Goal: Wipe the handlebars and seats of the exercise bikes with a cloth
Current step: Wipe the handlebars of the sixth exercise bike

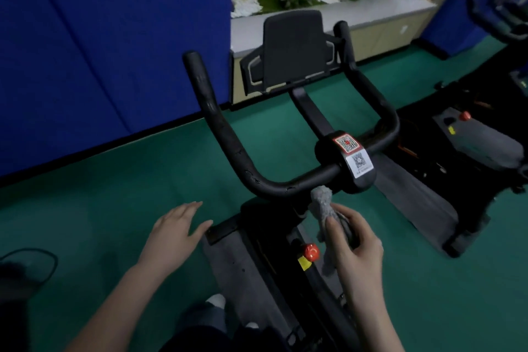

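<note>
Cloth [323,206] upright in right hand [357,251] (tip at handlebar [285,185])

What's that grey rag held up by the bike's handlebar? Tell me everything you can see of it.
The small grey cloth looks soft and nubbly, like towelling. It is bunched into a lump, not spread flat. The person's right hand grips its middle, thumb on the front. Its rounded top reaches the underside of the black curved handlebar beside the centre clamp. A loose tail hangs below the hand, beside the round red knob.
</note>
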A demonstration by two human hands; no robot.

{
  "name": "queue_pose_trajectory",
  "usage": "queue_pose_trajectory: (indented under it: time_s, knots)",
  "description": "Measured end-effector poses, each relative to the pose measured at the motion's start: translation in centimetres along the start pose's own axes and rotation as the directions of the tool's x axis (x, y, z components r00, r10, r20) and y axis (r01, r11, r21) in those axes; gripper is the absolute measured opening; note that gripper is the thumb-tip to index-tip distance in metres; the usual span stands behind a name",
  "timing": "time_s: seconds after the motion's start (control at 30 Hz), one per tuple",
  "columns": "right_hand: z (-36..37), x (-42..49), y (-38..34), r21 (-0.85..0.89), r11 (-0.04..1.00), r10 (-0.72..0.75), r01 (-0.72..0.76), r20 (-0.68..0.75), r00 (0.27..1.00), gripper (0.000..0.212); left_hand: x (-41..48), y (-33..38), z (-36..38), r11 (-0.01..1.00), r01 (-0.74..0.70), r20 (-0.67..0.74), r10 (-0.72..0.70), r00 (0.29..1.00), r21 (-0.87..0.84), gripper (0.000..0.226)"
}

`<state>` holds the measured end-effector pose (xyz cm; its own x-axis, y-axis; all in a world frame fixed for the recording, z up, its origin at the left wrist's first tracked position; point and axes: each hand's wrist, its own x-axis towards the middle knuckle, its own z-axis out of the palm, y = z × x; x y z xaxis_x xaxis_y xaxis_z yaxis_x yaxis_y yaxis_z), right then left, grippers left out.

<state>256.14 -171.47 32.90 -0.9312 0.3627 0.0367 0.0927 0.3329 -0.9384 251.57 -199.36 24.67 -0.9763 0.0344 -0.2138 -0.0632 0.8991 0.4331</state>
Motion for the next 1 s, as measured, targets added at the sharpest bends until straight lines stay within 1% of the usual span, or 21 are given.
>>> queue_pose_trajectory:
  time_s: [0.1,0.23,0.3,0.43,0.53,0.67,0.73,0.8,0.87,0.93,1.0]
  knots:
    - [-0.4,0.9,-1.5,0.024,0.995,-0.093,0.093,-0.001,0.996,0.015,-0.2,0.8,-0.6,0.998,0.021,-0.063,-0.025,0.998,-0.063,0.061]
    - [0.7,2.9,-3.8,0.062,0.985,-0.166,0.164,0.021,0.986,0.014,0.7,1.7,-2.2,0.989,0.028,-0.143,-0.049,0.988,-0.144,0.060]
    - [1.9,4.1,-4.8,0.058,0.979,-0.200,0.198,0.037,0.979,0.018,1.5,1.9,-3.2,0.983,0.019,-0.192,-0.054,0.980,-0.181,0.059]
    - [4.7,5.7,-6.2,0.057,0.969,-0.242,0.238,0.076,0.967,0.016,3.4,1.9,-5.2,0.969,-0.009,-0.253,-0.056,0.966,-0.246,0.057]
    - [6.9,7.1,-6.8,0.044,0.967,-0.256,0.253,0.112,0.960,0.019,5.2,1.8,-6.6,0.957,-0.040,-0.286,-0.046,0.957,-0.289,0.057]
    - [10.4,9.1,-8.4,0.020,0.956,-0.294,0.294,0.140,0.946,0.019,8.4,2.2,-8.3,0.917,-0.114,-0.299,-0.006,0.954,-0.383,0.057]
    - [11.9,10.1,-9.4,0.020,0.949,-0.314,0.315,0.159,0.936,0.017,9.9,2.7,-9.2,0.864,-0.136,-0.295,-0.015,0.955,-0.485,0.059]
    - [13.7,10.9,-10.8,0.022,0.934,-0.355,0.357,0.188,0.916,0.019,11.5,3.4,-10.1,0.775,-0.154,-0.311,-0.057,0.949,-0.613,0.055]
    - [15.8,12.0,-12.5,0.017,0.886,-0.457,0.463,0.200,0.867,0.021,12.9,4.0,-11.1,0.652,-0.182,-0.329,-0.110,0.938,-0.736,0.044]
    - [18.1,13.4,-14.3,-0.012,0.811,-0.572,0.584,0.190,0.798,0.022,14.0,4.7,-11.9,0.507,-0.221,-0.334,-0.143,0.932,-0.833,0.033]
    - [20.5,15.0,-15.8,-0.045,0.773,-0.613,0.633,0.206,0.763,0.023,14.6,5.1,-12.3,0.395,-0.252,-0.333,-0.151,0.931,-0.883,0.036]
